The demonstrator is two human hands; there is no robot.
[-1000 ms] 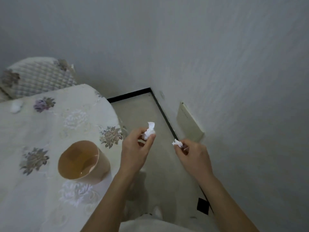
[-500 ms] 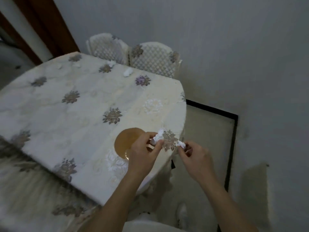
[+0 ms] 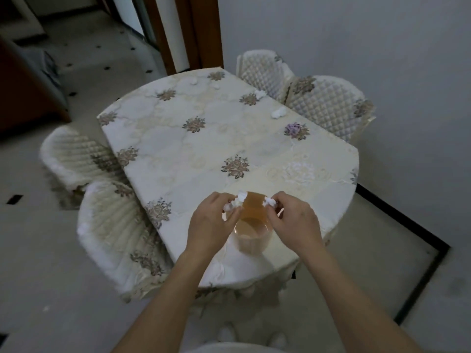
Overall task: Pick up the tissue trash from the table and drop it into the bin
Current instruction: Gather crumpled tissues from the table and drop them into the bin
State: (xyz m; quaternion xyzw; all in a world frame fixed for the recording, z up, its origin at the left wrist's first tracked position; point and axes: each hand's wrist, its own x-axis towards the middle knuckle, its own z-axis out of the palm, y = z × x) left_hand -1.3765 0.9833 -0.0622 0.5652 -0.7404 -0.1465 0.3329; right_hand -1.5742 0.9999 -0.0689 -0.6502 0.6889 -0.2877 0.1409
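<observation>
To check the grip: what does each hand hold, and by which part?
The left hand pinches a crumpled tissue by its lower end; the right hand pinches a smaller tissue piece by one end.

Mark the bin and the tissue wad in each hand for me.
Bin (image 3: 252,244): head view, its near outer wall.
Larger tissue wad (image 3: 236,201): head view, crumpled middle, pinched by left hand (image 3: 211,222).
Smaller tissue wad (image 3: 269,201): head view, exposed tip, pinched by right hand (image 3: 295,225).

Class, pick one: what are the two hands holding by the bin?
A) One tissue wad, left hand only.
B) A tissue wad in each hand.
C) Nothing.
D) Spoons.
B: the left hand pinches one tissue wad, the right hand a smaller tissue wad, beside the bin.
</observation>
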